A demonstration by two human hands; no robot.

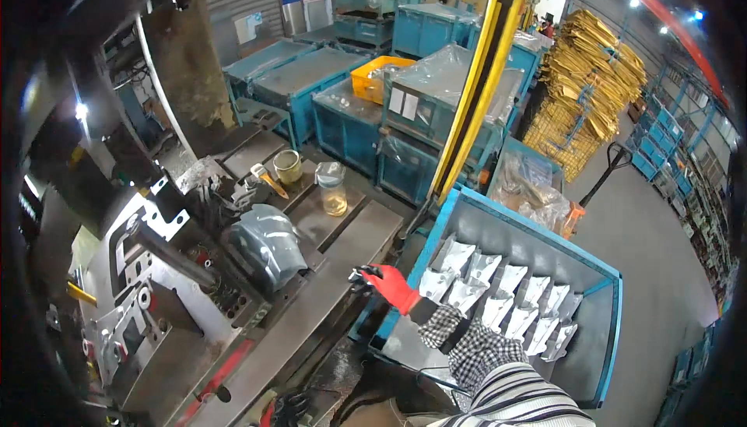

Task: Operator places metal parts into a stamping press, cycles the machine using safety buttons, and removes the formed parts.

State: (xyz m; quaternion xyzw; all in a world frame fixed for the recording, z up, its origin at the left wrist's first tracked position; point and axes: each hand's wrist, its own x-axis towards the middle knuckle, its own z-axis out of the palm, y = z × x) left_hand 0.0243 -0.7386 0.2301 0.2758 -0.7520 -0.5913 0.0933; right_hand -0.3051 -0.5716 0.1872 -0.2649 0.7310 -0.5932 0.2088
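My right hand [391, 287], in a red glove with black fingertips, is over the near edge of the metal press bed [311, 302]. Its fingers are curled together; a small pale bit shows at the tips, too small to name. At the lower edge is my left hand [286, 410], in a black and red glove, its fingers mostly hidden. A curved grey sheet-metal part [267, 246] lies on the bed, left of my right hand. Under my right forearm stands a blue-rimmed metal bin [537, 236] with rows of shiny formed metal parts [498, 310].
A paint brush [269, 181], a glass jar [288, 166] and a plastic container of yellowish liquid [333, 197] stand on the bed's far part. The press tooling [167, 295] is at left. A yellow-black post [476, 92] rises beside the bin. Blue crates [311, 77] stand behind.
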